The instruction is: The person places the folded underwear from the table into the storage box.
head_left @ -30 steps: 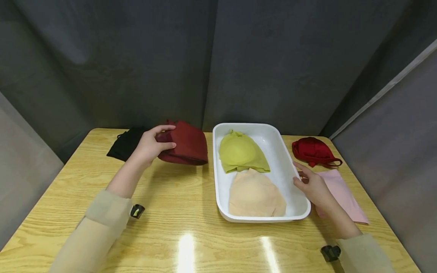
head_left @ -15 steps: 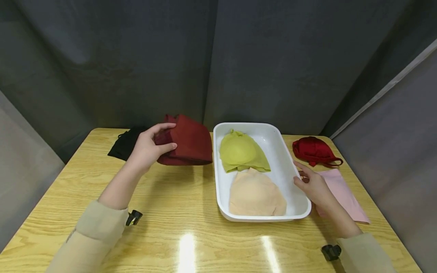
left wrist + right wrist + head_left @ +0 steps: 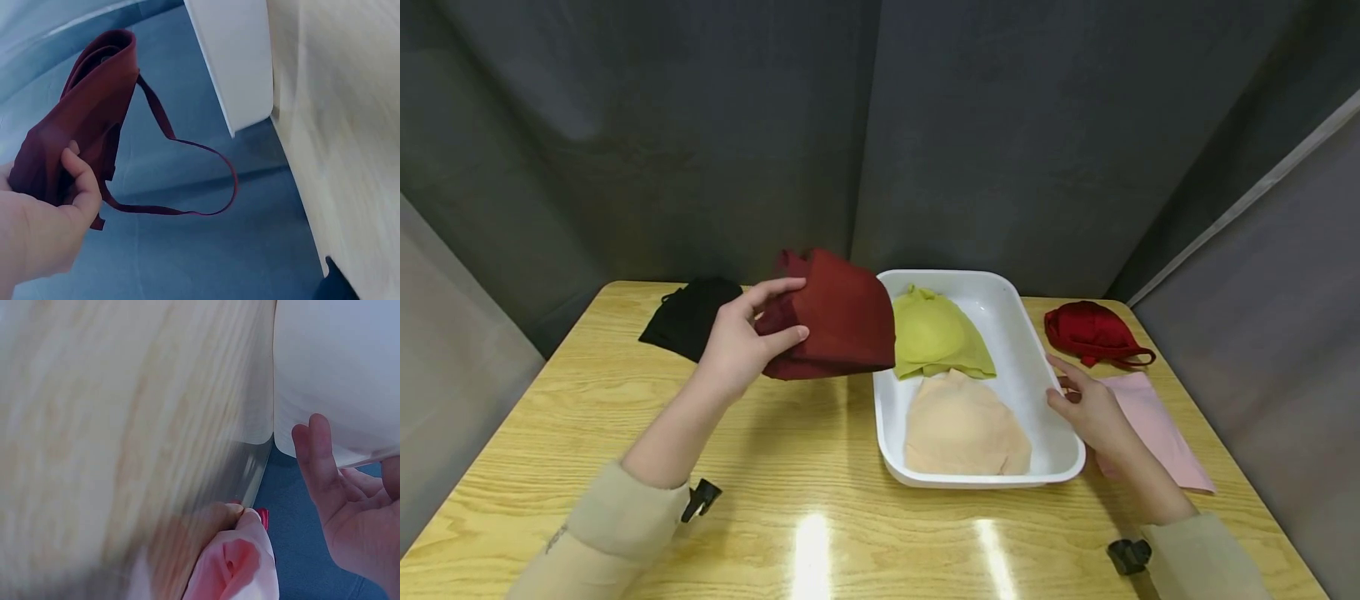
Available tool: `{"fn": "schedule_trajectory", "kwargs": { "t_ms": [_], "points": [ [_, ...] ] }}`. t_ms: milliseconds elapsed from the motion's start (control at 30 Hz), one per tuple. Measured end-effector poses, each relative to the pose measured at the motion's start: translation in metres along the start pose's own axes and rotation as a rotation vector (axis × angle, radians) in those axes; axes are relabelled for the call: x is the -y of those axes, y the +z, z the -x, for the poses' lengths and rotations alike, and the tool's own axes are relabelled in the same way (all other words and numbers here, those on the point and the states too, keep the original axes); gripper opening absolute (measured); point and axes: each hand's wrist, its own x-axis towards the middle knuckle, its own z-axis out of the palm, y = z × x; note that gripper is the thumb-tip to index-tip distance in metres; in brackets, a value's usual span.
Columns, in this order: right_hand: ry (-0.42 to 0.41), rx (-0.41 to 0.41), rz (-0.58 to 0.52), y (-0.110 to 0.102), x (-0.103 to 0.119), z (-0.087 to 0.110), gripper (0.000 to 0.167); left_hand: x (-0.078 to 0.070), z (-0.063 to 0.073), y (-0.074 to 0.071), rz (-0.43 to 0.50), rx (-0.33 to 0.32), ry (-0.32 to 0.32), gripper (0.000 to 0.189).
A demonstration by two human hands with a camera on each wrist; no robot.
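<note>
My left hand [image 3: 748,337] grips a folded maroon bra [image 3: 842,321] above the table, between thumb and fingers. The bra overlaps the left rim of a white tray [image 3: 1052,462] in the head view. Its thin strap [image 3: 215,212] hangs in a loop in the left wrist view. Inside the tray lie a yellow-green bra [image 3: 928,333] at the back and a beige bra [image 3: 966,429] at the front. On the tray's right side my right hand [image 3: 1093,412] holds the rim, thumb over the edge and fingers [image 3: 322,450] along the outer wall.
A black folded garment [image 3: 688,317] lies at the back left of the wooden table [image 3: 752,533]. Right of the tray are a bright red satin bra [image 3: 1093,329] with a strap loop and a pink folded garment [image 3: 1157,429]. Grey curtains [image 3: 737,142] stand behind.
My left hand has raised the maroon bra and carried it right, from beside the tray to over its left rim. The right hand has stayed at the tray.
</note>
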Motion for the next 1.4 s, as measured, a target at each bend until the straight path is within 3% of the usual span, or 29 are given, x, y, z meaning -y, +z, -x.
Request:
{"fn": "schedule_trajectory", "kwargs": {
  "t_ms": [433, 800, 1067, 1400],
  "points": [
    [0.003, -0.001, -0.03, 0.001, -0.002, -0.003, 0.057, 0.002, 0.016, 0.042, 0.197, 0.049, 0.049, 0.052],
    [-0.027, 0.0, 0.01, 0.001, -0.002, -0.003, 0.057, 0.013, 0.024, 0.078, 0.24, 0.114, 0.141, 0.049],
    [-0.024, -0.006, -0.013, 0.002, 0.0, -0.003, 0.057, 0.021, 0.023, 0.098, 0.272, 0.138, 0.145, 0.05],
    [-0.01, 0.001, -0.04, 0.002, -0.003, -0.004, 0.057, 0.03, 0.021, 0.122, 0.218, 0.173, 0.174, 0.051]
  ]
}}
